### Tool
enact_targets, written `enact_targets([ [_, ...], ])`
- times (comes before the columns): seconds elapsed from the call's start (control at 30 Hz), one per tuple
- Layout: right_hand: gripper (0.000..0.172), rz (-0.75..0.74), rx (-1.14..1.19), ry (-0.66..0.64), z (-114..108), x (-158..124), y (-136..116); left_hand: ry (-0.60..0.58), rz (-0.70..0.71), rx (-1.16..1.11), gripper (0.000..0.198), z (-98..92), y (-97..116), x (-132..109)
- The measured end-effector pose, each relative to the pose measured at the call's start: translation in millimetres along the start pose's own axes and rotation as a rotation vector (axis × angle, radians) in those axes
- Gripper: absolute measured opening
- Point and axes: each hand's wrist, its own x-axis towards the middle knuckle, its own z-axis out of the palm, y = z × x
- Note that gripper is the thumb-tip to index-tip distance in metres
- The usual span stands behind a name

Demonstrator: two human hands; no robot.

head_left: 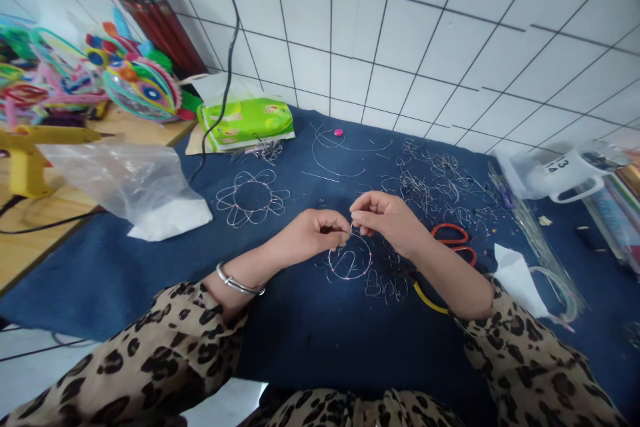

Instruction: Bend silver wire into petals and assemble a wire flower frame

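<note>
A thin wire ring (pixel 371 258) with small pink marks hangs just below my fingers, over the dark blue cloth. My left hand (pixel 320 233) pinches its upper edge between thumb and fingers. Close beside it on the right, my right hand (pixel 377 217) is closed in a pinch at a fine wire end near the top of the ring. Short curved wire pieces (pixel 387 285) lie on the cloth below and right of the ring. A flower-shaped wire piece (pixel 253 197) with several loops rests on the cloth to the left.
Red-handled scissors (pixel 453 235) and a yellow-handled tool (pixel 429 299) lie by my right forearm. Loose wires (pixel 425 177) are scattered behind. A plastic bag (pixel 135 180), green packet (pixel 250 121) and yellow glue gun (pixel 35 153) are left; a white jug (pixel 567 173) is right.
</note>
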Motion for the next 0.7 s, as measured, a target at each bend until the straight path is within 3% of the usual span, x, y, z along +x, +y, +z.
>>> enact_targets([
  [0.27, 0.016, -0.022, 0.012, -0.008, 2.7, -1.4, -0.8, -0.01, 0.005, 0.005, 0.02, -1.1, 2.8, -0.2],
  [0.53, 0.015, -0.016, 0.019, -0.014, 5.7, -1.5, -3.0, 0.158, 0.137, 0.062, 0.014, -0.5, -1.2, 3.1],
  [0.7, 0.017, -0.007, 0.015, -0.02, 7.8, -1.9, -3.4, 0.096, 0.015, -0.1, 0.02, -0.5, -2.9, 3.6],
])
